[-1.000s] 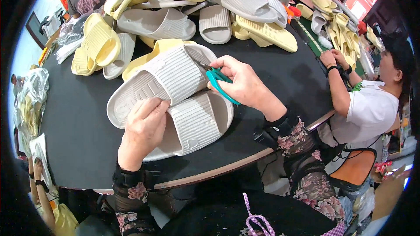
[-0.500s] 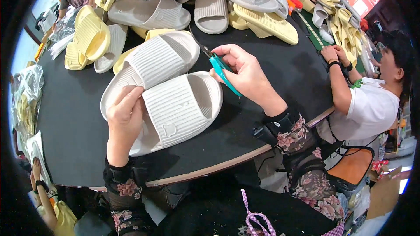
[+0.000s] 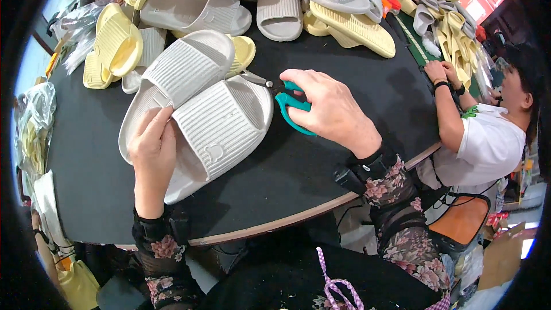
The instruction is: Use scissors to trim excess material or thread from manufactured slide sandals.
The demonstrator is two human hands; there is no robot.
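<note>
My left hand [image 3: 152,152] pinches a pair of pale grey slippers where their inner edges meet. The nearer slipper [image 3: 221,129] has a ribbed strap with a small raised emblem. The farther slipper [image 3: 182,70] lies against it, toes up and to the right. Teal-handled snips [image 3: 293,116] are in my right hand [image 3: 336,112], with fingers around the handles. Their metal jaws point left at the toe end of the nearer slipper; whether they touch it I cannot tell. A yellow slipper [image 3: 242,55] peeks out behind the pair.
Grey and yellow slippers pile up along the far side of the black table [image 3: 321,163]. Plastic bags [image 3: 35,120] hang at the left. A person in a white shirt [image 3: 482,138] sits at the right, hands at the table. An orange-seated chair [image 3: 462,221] stands nearby.
The slipper pair has shifted left and tilted, uncovering more of the yellow slipper behind. My left hand moved with it. In my right hand, the snips have turned to point left at the toe.
</note>
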